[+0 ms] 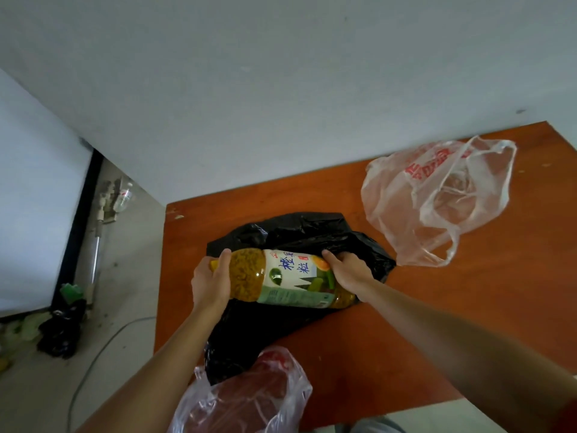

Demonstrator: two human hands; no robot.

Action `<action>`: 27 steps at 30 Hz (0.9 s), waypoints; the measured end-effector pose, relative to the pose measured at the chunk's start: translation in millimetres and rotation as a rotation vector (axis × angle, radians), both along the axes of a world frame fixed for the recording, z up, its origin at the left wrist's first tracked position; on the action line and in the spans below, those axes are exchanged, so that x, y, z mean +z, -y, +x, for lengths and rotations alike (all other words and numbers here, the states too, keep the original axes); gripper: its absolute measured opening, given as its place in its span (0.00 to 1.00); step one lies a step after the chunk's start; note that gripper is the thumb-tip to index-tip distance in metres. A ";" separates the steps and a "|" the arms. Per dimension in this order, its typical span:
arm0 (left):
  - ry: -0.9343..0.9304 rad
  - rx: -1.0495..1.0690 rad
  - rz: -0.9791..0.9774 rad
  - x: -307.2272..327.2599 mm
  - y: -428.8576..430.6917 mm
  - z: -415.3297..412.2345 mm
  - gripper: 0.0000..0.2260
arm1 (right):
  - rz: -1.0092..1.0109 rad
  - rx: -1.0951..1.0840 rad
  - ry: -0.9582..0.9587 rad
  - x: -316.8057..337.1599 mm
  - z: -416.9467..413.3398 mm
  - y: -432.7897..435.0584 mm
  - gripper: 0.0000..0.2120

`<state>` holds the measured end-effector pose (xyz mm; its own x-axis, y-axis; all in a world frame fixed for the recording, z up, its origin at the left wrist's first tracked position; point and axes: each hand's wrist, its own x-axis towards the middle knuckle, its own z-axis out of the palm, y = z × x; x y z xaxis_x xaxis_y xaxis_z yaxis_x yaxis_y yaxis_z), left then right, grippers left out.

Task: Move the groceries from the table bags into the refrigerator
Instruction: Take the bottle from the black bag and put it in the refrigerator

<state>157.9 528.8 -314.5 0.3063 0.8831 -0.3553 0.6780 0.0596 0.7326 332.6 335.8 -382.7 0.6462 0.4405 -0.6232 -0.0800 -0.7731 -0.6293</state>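
Note:
A large orange-juice bottle (pixel 281 278) with a white and green label lies on its side over a black plastic bag (pixel 299 235) in the middle of the brown table (pixel 468 307). My left hand (pixel 210 282) grips the bottle's neck end, with the thumb over the top. My right hand (pixel 346 271) grips the bottle's base end, where it meets the black bag. A clear bag with red print (pixel 437 198) lies slack at the table's back right. Another clear bag (pixel 246 398) holding something dark red sits at the front edge.
A white wall stands behind the table. On the floor to the left lie a black bag (pixel 62 329) with green items, a mop or pole (pixel 96 232), a plastic bottle (pixel 123 196) and a grey cable (pixel 93 360). A large white panel (pixel 34 198) stands at far left.

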 end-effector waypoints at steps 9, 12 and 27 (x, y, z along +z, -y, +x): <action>0.141 -0.216 0.168 41.6 26.2 -15.6 0.17 | 0.008 -0.153 0.264 57.8 -55.0 51.7 0.20; 0.210 -0.300 0.192 59.4 46.9 -17.6 0.17 | -0.013 -0.235 0.346 82.6 -76.3 82.3 0.21; 0.495 -0.951 0.105 125.8 334.2 4.0 0.30 | -0.102 -0.915 0.574 157.6 -205.8 393.4 0.21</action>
<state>161.9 194.6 -188.7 0.9724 0.2254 0.0602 0.0399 -0.4150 0.9090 126.8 -57.6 -225.2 0.9102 -0.3933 -0.1297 -0.3669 -0.6206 -0.6930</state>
